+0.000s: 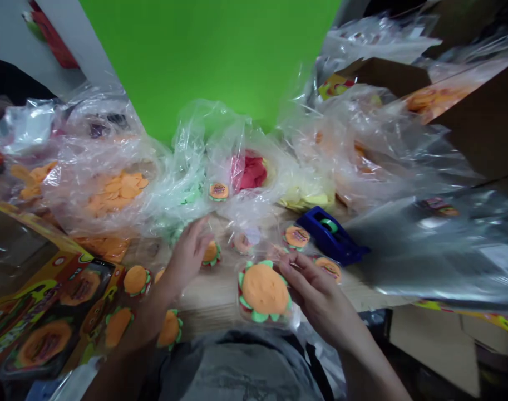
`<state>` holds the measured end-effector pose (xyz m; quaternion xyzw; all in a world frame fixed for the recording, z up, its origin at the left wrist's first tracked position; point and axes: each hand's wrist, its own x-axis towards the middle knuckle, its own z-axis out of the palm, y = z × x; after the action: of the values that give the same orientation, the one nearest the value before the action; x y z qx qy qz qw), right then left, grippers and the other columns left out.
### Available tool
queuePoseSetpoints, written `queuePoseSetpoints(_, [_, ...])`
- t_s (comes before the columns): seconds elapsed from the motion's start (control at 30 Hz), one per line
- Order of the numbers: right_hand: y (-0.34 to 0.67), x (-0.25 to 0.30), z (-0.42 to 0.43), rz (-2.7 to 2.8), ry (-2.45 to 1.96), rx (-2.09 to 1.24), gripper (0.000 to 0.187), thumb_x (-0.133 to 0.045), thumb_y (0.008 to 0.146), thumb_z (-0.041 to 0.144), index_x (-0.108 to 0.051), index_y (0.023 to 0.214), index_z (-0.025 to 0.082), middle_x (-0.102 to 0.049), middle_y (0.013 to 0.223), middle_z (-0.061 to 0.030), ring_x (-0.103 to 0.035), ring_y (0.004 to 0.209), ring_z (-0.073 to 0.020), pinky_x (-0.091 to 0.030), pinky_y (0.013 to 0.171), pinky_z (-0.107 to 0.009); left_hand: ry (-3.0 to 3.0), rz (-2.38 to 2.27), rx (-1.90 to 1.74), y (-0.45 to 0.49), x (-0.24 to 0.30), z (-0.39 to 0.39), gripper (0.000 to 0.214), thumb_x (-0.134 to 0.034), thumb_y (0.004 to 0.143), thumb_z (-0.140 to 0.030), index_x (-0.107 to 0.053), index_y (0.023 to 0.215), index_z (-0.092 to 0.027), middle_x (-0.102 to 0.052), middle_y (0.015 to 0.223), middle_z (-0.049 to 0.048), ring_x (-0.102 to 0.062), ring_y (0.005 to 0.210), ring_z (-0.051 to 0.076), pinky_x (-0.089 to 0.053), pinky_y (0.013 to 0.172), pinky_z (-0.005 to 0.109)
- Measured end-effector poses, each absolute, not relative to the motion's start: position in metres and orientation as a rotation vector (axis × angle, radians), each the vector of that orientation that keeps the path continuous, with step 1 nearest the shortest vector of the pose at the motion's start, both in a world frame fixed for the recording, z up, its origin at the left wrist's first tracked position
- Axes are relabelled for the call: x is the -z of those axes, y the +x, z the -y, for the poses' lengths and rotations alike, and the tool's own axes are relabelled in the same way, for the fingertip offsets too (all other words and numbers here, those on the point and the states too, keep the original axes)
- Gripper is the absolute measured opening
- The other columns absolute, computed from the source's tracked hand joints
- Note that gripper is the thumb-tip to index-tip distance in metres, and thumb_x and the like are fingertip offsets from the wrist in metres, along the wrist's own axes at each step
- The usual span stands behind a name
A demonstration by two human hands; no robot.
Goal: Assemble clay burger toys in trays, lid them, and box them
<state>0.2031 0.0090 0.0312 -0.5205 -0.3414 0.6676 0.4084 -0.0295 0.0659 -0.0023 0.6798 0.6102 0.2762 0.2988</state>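
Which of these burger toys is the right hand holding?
The largest-looking burger toy, held at its edge by the right hand; the other burger toys look smaller, and none of them is held.

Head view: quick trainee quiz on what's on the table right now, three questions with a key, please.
1. Is it the left hand or the right hand that has its fingers on the large wrapped toy burger?
2. True or false: the blue tape dispenser lies left of the left hand.
3. What colour are the flat discs in the clear plastic bag on the left?

Key: 1. Right hand. 2. False. 3. Orange.
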Motion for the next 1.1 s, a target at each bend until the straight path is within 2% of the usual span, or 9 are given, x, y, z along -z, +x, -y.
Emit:
queuePoseSetpoints(0.07, [0.192,-0.034,-0.012,0.794,-1.238,-1.701,0.037,-0.072,0.069,0.051,-0.052,0.071,0.019,-0.049,0.066,0.0053,-0.046,0.059,-0.0071,-0.042,0.055,-0.016,1.508,-1.2,-0.95,-0.019,-0.012,-0.037,0.061,-0.044,0.088,-0.054,-0.035,0.139,-0.023,-0.05,0.136,0.014,-0.053,0.118,0.026,-0.043,0.099,0.042])
queuePoseSetpoints(0.17, [0.175,-0.035,-0.015,0.679,-1.154,-1.706,0.031,-0.075,0.068,0.047,-0.059,0.072,0.02,-0.055,0.066,0.0054,-0.05,0.06,-0.0068,-0.044,0.056,-0.015,1.289,-0.914,-1.076,-0.001,-0.026,-0.007,0.08,-0.049,0.078,-0.066,-0.022,0.144,-0.03,-0.038,0.145,0.0118,-0.045,0.127,0.028,-0.039,0.104,0.041])
queuePoseSetpoints(0.33, [0.151,-0.037,-0.009,0.331,-0.945,-1.77,0.037,-0.07,0.07,0.055,-0.069,0.09,0.024,-0.07,0.088,-0.001,-0.063,0.085,-0.0169,-0.052,0.077,-0.028,1.216,-1.082,-1.306,0.023,-0.016,0.008,0.063,-0.039,0.088,-0.057,-0.021,0.144,-0.033,-0.031,0.15,0.0066,-0.032,0.136,0.024,-0.029,0.112,0.038])
queuePoseSetpoints(0.47, [0.146,-0.04,-0.002,0.138,-0.754,-1.953,0.037,-0.067,0.073,0.055,-0.065,0.1,0.028,-0.07,0.1,-0.0006,-0.065,0.093,-0.0201,-0.054,0.078,-0.036,1.165,-1.13,-1.278,0.025,-0.009,0.006,0.061,-0.03,0.091,-0.056,-0.01,0.145,-0.038,-0.028,0.151,0.005,-0.03,0.137,0.023,-0.032,0.11,0.044])
queuePoseSetpoints(0.53, [0.147,-0.04,0.0,0.104,-0.702,-2.002,0.035,-0.067,0.075,0.051,-0.064,0.101,0.028,-0.069,0.104,-0.0008,-0.065,0.095,-0.0205,-0.055,0.077,-0.038,1.313,-1.199,-1.31,0.018,-0.015,0.003,0.056,-0.027,0.091,-0.057,-0.016,0.143,-0.04,-0.022,0.154,0.0024,-0.024,0.14,0.024,-0.028,0.111,0.046])
queuePoseSetpoints(0.63, [0.149,-0.04,0.003,0.111,-0.716,-1.994,0.033,-0.07,0.073,0.048,-0.063,0.098,0.028,-0.067,0.107,-0.0002,-0.066,0.093,-0.0204,-0.057,0.073,-0.036,1.78,-1.384,-1.32,0.006,-0.035,-0.002,0.051,-0.025,0.092,-0.057,-0.036,0.137,-0.037,-0.014,0.156,-0.0013,-0.012,0.143,0.024,-0.016,0.115,0.045])
queuePoseSetpoints(0.77, [0.149,-0.044,0.008,0.25,-0.75,-2.011,0.029,-0.064,0.078,0.05,-0.065,0.098,0.028,-0.066,0.106,-0.0001,-0.066,0.087,-0.0174,-0.057,0.062,-0.025,2.268,-1.405,-1.051,-0.001,-0.059,-0.005,0.063,-0.018,0.088,-0.063,-0.056,0.12,-0.025,-0.024,0.151,0.0061,-0.012,0.141,0.027,-0.011,0.115,0.046])
queuePoseSetpoints(0.93, [0.149,-0.048,0.011,0.374,-0.733,-2.027,0.029,-0.055,0.084,0.051,-0.065,0.102,0.031,-0.063,0.113,0.0002,-0.065,0.09,-0.0171,-0.056,0.06,-0.024,2.337,-1.369,-1.002,0.001,-0.063,-0.005,0.059,-0.02,0.089,-0.06,-0.06,0.109,-0.022,-0.032,0.146,0.0091,-0.019,0.138,0.027,-0.016,0.112,0.047])
queuePoseSetpoints(1.1, [0.149,-0.047,0.013,0.399,-0.794,-2.028,0.033,-0.052,0.086,0.052,-0.063,0.107,0.03,-0.06,0.121,-0.0024,-0.062,0.1,-0.0217,-0.057,0.067,-0.03,2.488,-1.314,-0.925,0.0,-0.06,-0.006,0.055,-0.023,0.091,-0.055,-0.064,0.106,-0.022,-0.036,0.142,0.0103,-0.024,0.135,0.029,-0.01,0.112,0.05])
